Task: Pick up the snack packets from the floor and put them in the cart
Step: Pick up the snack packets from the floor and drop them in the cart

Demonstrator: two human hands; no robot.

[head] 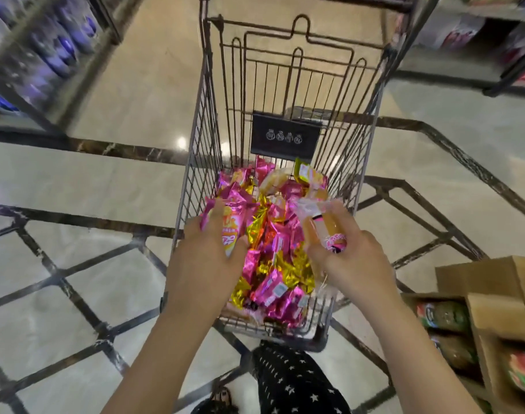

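A wire shopping cart [195, 138] stands in front of me, its basket heaped with several pink and gold snack packets [273, 273]. My left hand [204, 258] holds a pink and orange packet [230, 228] over the basket's near left part. My right hand [351, 258] grips a clear packet with an orange roll inside [324, 225] over the near right part. Both hands sit just above the heap.
Shelves with purple bottles [55, 52] run along the far left. More shelving [479, 40] is at the far right. Cardboard boxes with jars [494, 324] stand near right, close to the cart. The tiled floor [76, 264] lies open to the left.
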